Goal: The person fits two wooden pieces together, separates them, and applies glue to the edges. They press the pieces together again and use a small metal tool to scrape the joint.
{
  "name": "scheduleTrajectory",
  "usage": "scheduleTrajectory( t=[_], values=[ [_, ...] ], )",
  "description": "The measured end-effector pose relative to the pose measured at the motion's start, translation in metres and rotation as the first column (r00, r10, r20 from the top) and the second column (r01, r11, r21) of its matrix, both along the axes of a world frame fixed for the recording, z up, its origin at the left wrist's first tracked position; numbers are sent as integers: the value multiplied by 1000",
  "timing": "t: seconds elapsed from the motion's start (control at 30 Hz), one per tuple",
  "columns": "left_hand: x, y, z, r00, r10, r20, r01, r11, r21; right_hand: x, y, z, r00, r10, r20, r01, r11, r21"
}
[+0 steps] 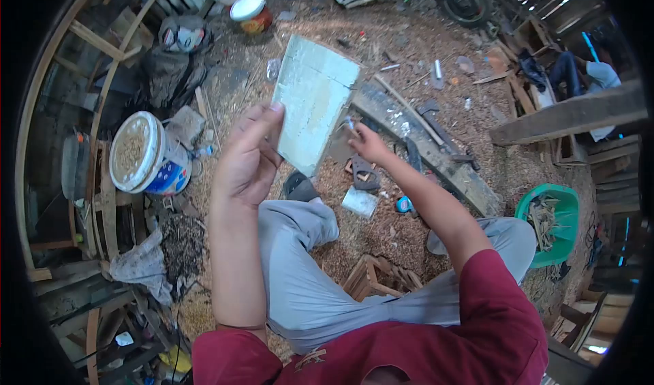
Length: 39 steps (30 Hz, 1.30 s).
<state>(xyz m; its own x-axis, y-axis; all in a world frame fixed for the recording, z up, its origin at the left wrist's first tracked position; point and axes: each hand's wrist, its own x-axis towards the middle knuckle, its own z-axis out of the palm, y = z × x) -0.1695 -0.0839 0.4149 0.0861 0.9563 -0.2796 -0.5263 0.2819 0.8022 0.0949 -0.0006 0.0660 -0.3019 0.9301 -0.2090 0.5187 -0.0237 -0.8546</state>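
My left hand [252,150] grips a pale green painted board [317,99] by its left edge, thumb on the painted face and fingers behind it. The board is held up and tilted, with a worn surface and a line across its upper part. Beyond its right edge, my right hand [368,144] is closed around a small whitish-blue thing [350,122], too small to name. Below that hand lie a saw handle [365,175], a pale flat square piece [360,202] and a blue tape measure [404,204] on the shavings.
A thick plank [477,187] with tools on it lies to the right. At left stands a white bucket [162,160]; a green tub [573,214] of wood scraps is at right. A wooden beam [565,116] juts in. A small wooden frame [371,276] sits between my legs.
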Motion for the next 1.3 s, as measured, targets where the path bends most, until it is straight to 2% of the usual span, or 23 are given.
scheduleTrajectory(
  t=[0.03, 0.07, 0.1, 0.17, 0.27, 0.37, 0.53, 0.63, 0.67, 0.77, 0.8, 0.87, 0.9, 1.0, 1.1, 1.13, 1.17, 1.2, 1.27, 1.3],
  values=[
    [7, -1, 2, 999, -36, 23, 35, 999, 21, 14, 10, 19, 991, -80, -104, 80, 997, -3],
    [15, -2, 7, 996, -72, 46, 70, 997, 44, 35, 14, 40, 947, -180, -265, 136, 975, -176],
    [24, -2, 11, 992, -110, 69, 105, 992, 70, 44, 10, 92, 890, -313, -333, 227, 935, -272],
    [42, -1, 14, 996, -90, 22, 87, 990, 115, 69, -3, 175, 768, -369, -523, 238, 923, -302],
    [67, 2, 16, 996, -42, 76, 28, 984, 176, 102, -37, 284, 634, -373, -678, 280, 927, -248],
    [88, 15, 4, 961, -46, 274, 23, 996, 89, 133, -78, 362, 552, -266, -790, 316, 944, -97],
    [127, 14, 4, 871, -276, 408, 283, 958, 43, 175, -139, 427, 396, -287, -872, 362, 922, -139],
    [151, 2, 8, 942, -263, 207, 275, 961, -34, 190, -162, 441, 302, -252, -919, 269, 948, -172],
    [158, -3, 9, 959, -259, 114, 260, 966, 5, 191, -168, 445, 273, -276, -922, 279, 940, -198],
    [165, -9, 8, 909, -410, -80, 417, 902, 113, 184, -187, 465, 397, -266, -879, 401, 911, -95],
    [167, -20, 21, 897, -415, -153, 434, 892, 125, 186, -188, 464, 483, -260, -836, 440, 898, -26],
    [172, -25, 20, 880, -372, -295, 442, 869, 224, 197, -180, 462, 639, -260, -724, 491, 863, 123],
    [175, -27, 21, 866, -344, -363, 451, 850, 271, 198, -179, 463, 604, -301, -738, 546, 830, 109],
    [185, -34, 22, 834, -143, -533, 413, 802, 431, 217, -167, 448, 481, -370, -795, 681, 729, 73],
    [201, -34, 18, 737, 116, -666, 365, 761, 537, 241, -162, 425, 161, -372, -914, 458, 849, -265],
    [206, -34, 18, 694, 223, -685, 347, 730, 589, 246, -165, 419, 96, -352, -931, 380, 877, -292],
    [213, -34, 18, 645, 328, -691, 334, 692, 640, 251, -166, 412, 91, -375, -923, 368, 874, -319],
    [221, -41, 31, 675, 425, -603, 313, 575, 756, 251, -172, 417, 89, -398, -913, 355, 869, -344],
    [234, -27, 23, 634, 560, -534, 297, 462, 836, 253, -177, 419, 44, -471, -881, 386, 822, -419],
    [241, -22, 20, 611, 619, -493, 292, 403, 868, 257, -175, 418, 49, -435, -899, 364, 846, -390]
  ],
)
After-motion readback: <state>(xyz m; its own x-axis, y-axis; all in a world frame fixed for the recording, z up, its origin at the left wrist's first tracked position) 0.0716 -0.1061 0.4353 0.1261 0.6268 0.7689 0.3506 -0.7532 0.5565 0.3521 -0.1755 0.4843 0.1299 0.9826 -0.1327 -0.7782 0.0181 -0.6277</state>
